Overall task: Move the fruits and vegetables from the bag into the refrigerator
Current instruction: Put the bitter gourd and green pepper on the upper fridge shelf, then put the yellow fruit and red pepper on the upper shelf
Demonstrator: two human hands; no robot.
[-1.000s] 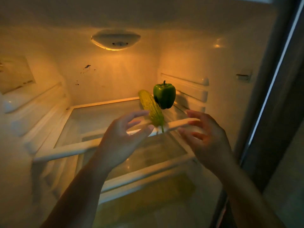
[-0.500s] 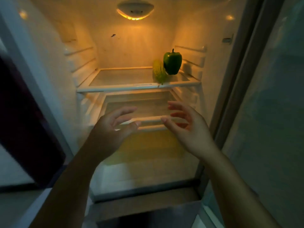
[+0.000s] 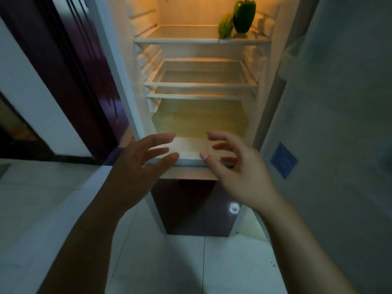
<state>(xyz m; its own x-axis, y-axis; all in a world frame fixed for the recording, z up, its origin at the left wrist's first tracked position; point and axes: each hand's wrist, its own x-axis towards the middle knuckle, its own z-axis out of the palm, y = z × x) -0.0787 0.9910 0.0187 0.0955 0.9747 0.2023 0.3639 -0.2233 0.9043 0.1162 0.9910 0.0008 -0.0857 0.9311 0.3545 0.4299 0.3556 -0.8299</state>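
The refrigerator (image 3: 263, 85) stands open, lit yellow inside. On its top shelf (image 3: 191, 40), at the right, a green bell pepper (image 3: 244, 14) stands upright with a pale green bumpy gourd (image 3: 225, 26) lying against its left side. My left hand (image 3: 137, 168) and my right hand (image 3: 235, 166) hover side by side in front of the fridge's bottom edge, fingers spread and relaxed, holding nothing. The bag is not in view.
The open fridge door (image 3: 339, 124) stands at the right with a blue label (image 3: 283, 160). Two bare lower shelves (image 3: 201, 85) sit under the top one. A dark maroon panel (image 3: 70, 71) is at the left. White floor tiles (image 3: 191, 262) lie below.
Both hands have drawn back out of the fridge and down, from the top shelf to its bottom edge. The view has pulled back and tilted down. The pepper and gourd stay on the shelf.
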